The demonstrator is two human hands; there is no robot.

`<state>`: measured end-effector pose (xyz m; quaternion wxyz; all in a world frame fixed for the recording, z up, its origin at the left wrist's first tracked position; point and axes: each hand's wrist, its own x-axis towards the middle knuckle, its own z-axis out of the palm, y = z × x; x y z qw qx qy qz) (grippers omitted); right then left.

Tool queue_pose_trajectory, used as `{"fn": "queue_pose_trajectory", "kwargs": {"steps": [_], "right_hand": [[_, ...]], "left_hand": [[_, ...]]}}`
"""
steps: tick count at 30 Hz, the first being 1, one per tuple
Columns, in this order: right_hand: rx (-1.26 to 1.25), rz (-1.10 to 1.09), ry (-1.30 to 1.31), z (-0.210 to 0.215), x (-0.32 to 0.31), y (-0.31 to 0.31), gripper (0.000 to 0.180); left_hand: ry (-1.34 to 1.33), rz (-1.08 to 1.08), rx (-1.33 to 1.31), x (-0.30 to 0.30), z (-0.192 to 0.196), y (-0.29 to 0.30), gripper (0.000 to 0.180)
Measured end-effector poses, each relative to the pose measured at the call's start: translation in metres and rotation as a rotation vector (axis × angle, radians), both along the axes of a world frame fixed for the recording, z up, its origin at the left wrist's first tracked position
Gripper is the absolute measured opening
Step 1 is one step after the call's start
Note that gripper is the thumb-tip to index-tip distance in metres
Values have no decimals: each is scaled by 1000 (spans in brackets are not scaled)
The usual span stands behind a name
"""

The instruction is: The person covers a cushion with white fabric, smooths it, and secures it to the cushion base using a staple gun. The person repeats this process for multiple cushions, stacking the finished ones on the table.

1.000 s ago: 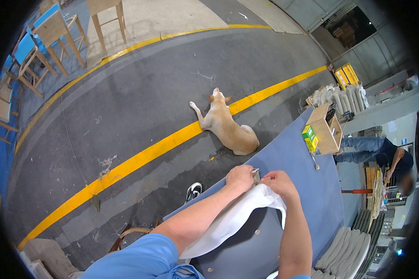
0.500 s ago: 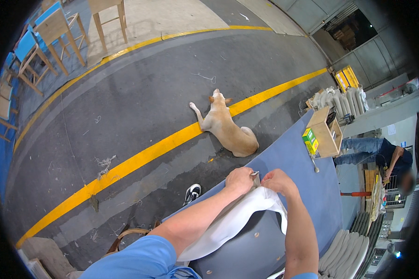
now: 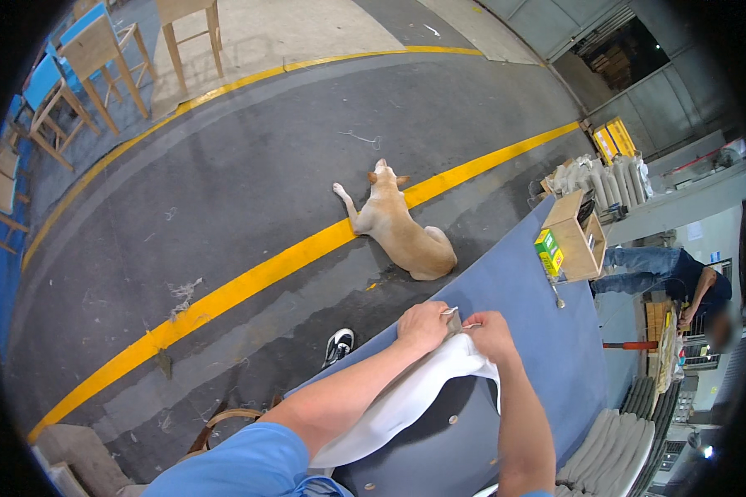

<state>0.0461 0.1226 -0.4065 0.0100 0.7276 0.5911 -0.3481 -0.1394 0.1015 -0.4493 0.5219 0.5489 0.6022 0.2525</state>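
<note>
A long piece of white cloth (image 3: pixel 406 406) with a beige edge runs over the blue-grey table (image 3: pixel 547 356) toward me. My left hand (image 3: pixel 423 327) is closed on the far end of this cloth, where the beige edge stands up between my hands. Close beside it on the right, my right hand (image 3: pixel 491 335) pinches the cloth's edge with thumb and fingers. One side of the cloth drapes down below my right wrist. My own fingers hide exactly how the edges meet.
A wooden box (image 3: pixel 576 236) and a green-yellow carton (image 3: pixel 549 253) stand at the table's far end. A tan dog (image 3: pixel 406 224) lies on the floor beyond the left edge. Grey cushions (image 3: pixel 609 451) are stacked at right. A person (image 3: pixel 680 277) works farther right.
My right hand has turned slightly and shifted a little left, still pinching the cloth. My left hand keeps its hold with little movement. The view has shifted slightly.
</note>
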Motion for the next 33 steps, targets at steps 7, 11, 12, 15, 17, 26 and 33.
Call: {"fn": "queue_pose_trajectory", "kwargs": {"steps": [7,11,12,15,17,26,33], "right_hand": [[-16,-474,444,-23,16,-22,7],[-52,-545,577,-26,19,-21,8],[-63,-560,593,-26,21,-21,8],[-86,-623,658,-29,24,-23,9],[-110,-637,699,-28,23,-19,10],[-131,-657,800,-43,38,-21,10],[-63,-638,778,-37,33,-22,10]], "left_hand": [[14,-234,165,12,4,4,22],[-100,-379,167,22,2,26,13],[-157,-422,214,22,-2,29,13],[-314,-514,337,13,-18,34,20],[-275,-532,376,10,-24,35,22],[-220,-684,371,12,-14,47,23],[-169,-708,371,17,-13,50,23]]}}
